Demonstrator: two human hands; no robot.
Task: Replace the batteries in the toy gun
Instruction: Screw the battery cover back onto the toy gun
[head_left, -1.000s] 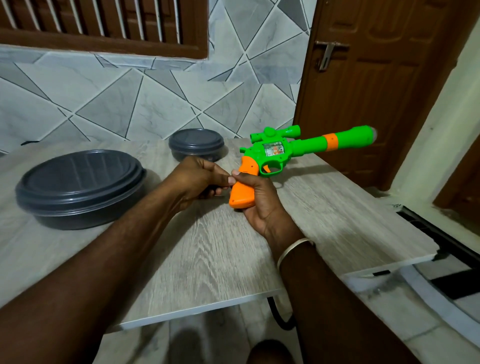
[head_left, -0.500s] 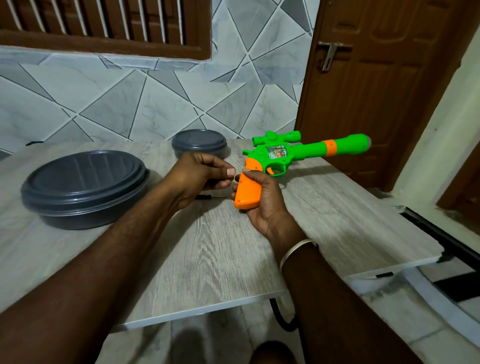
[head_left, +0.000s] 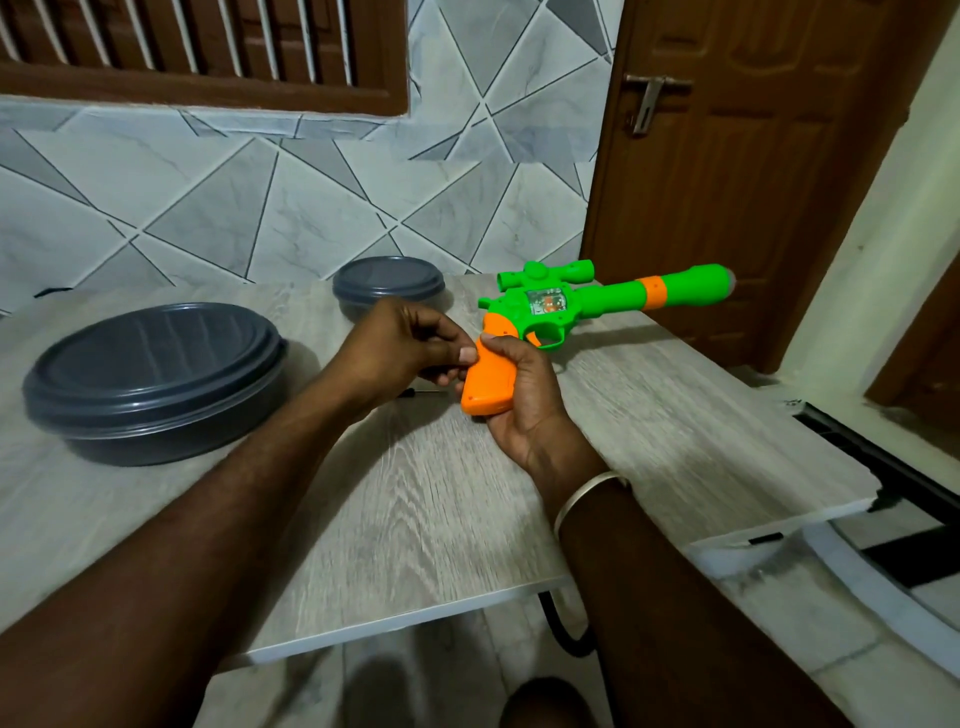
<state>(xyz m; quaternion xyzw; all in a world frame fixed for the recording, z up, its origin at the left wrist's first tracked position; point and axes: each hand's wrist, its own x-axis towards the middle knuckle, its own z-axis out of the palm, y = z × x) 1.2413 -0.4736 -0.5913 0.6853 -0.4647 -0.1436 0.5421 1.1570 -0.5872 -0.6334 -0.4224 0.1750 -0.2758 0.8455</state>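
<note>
Right grip (head_left: 524, 400) around toy gun (head_left: 597, 304) handle, left grip (head_left: 400, 345) at its edge.

Upper left, a tiled wall (head_left: 249, 208) is running under a slatted window (head_left: 197, 47). Upper right, a brown door (head_left: 737, 208) is standing.

Thin tool (head_left: 415, 392) mostly hidden behind left hand (head_left: 400, 345); fingertips' hold unclear.

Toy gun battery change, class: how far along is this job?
Done: nothing visible; the toy gun looks closed, no batteries show. In hand: right hand holds its orange grip, left hand curls its fingers at the grip's edge. Left: open, swap, close; a screwdriver lies on the table.
</note>
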